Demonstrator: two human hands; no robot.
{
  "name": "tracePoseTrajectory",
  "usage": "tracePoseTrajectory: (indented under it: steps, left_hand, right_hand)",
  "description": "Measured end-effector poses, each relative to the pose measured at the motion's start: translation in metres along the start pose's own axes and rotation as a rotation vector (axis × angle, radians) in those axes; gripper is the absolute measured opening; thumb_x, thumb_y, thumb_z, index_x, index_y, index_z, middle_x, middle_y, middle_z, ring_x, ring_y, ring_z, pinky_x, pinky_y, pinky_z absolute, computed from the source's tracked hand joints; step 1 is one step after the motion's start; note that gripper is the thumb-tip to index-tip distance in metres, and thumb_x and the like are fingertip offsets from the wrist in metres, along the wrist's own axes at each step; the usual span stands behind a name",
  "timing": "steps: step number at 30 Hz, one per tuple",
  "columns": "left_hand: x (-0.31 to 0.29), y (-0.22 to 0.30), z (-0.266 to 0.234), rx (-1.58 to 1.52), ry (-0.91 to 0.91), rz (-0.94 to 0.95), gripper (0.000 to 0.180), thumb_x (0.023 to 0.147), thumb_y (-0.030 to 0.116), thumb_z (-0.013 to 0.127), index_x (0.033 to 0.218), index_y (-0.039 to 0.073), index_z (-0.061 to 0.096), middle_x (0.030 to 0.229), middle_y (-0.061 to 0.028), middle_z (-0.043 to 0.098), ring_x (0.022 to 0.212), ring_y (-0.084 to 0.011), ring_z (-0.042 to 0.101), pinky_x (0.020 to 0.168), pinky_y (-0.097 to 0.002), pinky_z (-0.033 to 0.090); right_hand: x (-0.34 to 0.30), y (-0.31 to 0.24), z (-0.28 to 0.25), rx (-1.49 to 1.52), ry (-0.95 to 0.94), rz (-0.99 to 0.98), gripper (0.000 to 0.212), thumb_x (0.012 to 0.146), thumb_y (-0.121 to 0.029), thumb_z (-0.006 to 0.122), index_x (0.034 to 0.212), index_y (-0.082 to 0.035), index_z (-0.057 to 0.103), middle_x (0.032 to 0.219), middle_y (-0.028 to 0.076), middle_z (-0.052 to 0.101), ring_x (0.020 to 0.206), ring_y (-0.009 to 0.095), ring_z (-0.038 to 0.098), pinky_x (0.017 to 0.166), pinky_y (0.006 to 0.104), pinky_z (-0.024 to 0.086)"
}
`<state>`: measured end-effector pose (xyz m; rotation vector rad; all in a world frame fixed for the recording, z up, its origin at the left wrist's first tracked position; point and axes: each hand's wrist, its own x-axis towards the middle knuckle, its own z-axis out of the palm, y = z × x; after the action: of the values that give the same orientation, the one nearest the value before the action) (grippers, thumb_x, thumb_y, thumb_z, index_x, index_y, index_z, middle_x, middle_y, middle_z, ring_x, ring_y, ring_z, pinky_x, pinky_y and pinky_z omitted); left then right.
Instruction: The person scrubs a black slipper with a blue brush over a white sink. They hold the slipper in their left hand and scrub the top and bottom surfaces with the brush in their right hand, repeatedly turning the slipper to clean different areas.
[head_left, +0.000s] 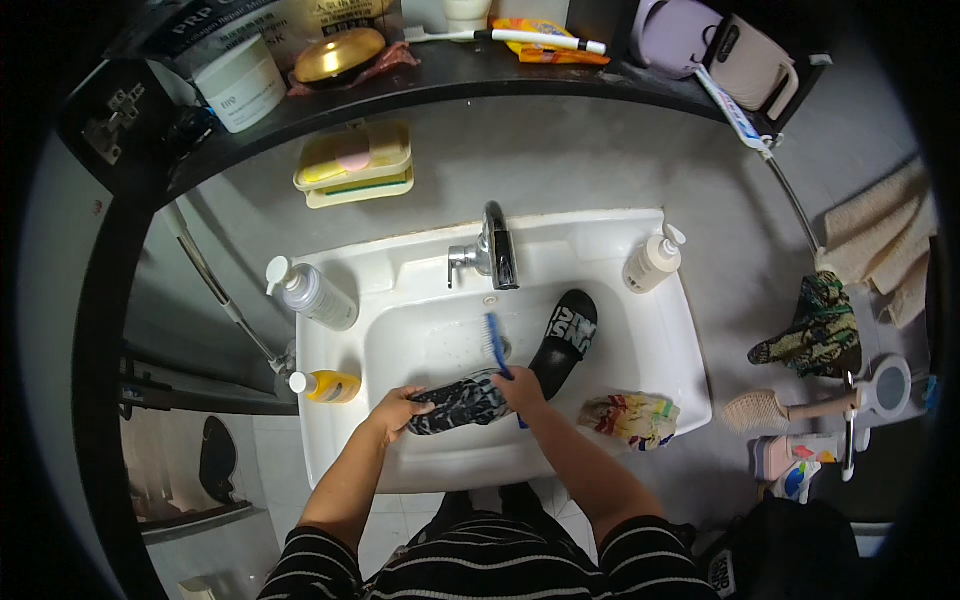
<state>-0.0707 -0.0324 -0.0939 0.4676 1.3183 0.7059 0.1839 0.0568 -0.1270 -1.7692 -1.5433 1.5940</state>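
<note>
Left hand [395,410] clamps the grey slipper [460,402] below the tap [495,250]; right hand [520,390] fingers grip a blue brush [495,340]; wet slipper could slip free.

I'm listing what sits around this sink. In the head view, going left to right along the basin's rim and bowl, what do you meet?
Spray bottle → yellow bottle → left hand → slipper being scrubbed → black slipper → crumpled cloth → white pump bottle.
</note>
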Motion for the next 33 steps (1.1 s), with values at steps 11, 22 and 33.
tracePoseTrajectory:
  steps: [11, 22, 33]
  left_hand:
    - [0.010, -0.036, 0.011, -0.473, 0.498, 0.183, 0.040, 0.080, -0.005, 0.062, 0.117, 0.000, 0.049, 0.100, -0.0073, 0.062, 0.083, -0.0176, 0.062, 0.074, -0.0287, 0.051]
    - [-0.053, -0.029, 0.015, -0.645, 0.348, 0.194, 0.038, 0.083, -0.006, 0.059, 0.119, 0.005, 0.050, 0.104, -0.0050, 0.063, 0.092, -0.0188, 0.063, 0.081, -0.0322, 0.052]
    - [0.015, -0.017, 0.031, -1.032, 0.416, 0.206, 0.036, 0.086, 0.008, 0.063, 0.118, 0.018, 0.050, 0.107, -0.0029, 0.061, 0.094, -0.0233, 0.060, 0.074, -0.0420, 0.048]
  right_hand:
    - [-0.013, -0.003, -0.078, -0.462, 0.532, -0.417, 0.030, 0.082, -0.019, 0.065, 0.107, -0.005, 0.058, 0.105, 0.018, 0.061, 0.088, 0.038, 0.062, 0.072, 0.0451, 0.051]
    - [0.039, 0.012, -0.111, -0.548, 0.412, -0.417, 0.043, 0.071, -0.013, 0.075, 0.102, -0.006, 0.046, 0.124, 0.017, 0.049, 0.105, 0.038, 0.056, 0.081, 0.0455, 0.050]
    - [0.016, -0.036, -0.123, -0.627, 0.418, -0.365, 0.048, 0.063, -0.007, 0.071, 0.101, -0.012, 0.042, 0.103, 0.012, 0.050, 0.092, 0.036, 0.057, 0.076, 0.0462, 0.048]
